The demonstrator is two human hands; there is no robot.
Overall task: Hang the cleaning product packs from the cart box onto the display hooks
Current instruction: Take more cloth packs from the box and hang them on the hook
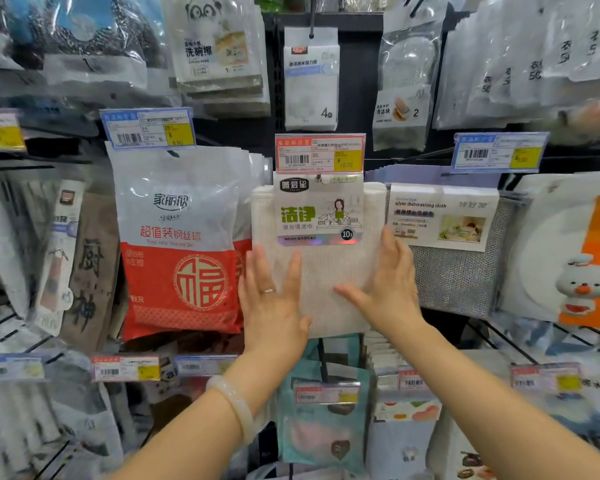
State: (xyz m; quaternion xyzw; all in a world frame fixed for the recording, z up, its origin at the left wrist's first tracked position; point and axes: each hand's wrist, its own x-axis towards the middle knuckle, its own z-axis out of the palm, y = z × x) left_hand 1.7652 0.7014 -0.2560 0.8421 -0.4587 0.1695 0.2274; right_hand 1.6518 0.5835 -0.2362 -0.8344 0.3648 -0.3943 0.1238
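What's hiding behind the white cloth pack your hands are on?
More white packs like it peek out behind the front white cloth pack, on its left edge. How many, and the hook itself, are covered.

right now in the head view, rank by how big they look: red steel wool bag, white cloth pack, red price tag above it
1. red steel wool bag
2. white cloth pack, partly covered by the hands
3. red price tag, clearly smallest
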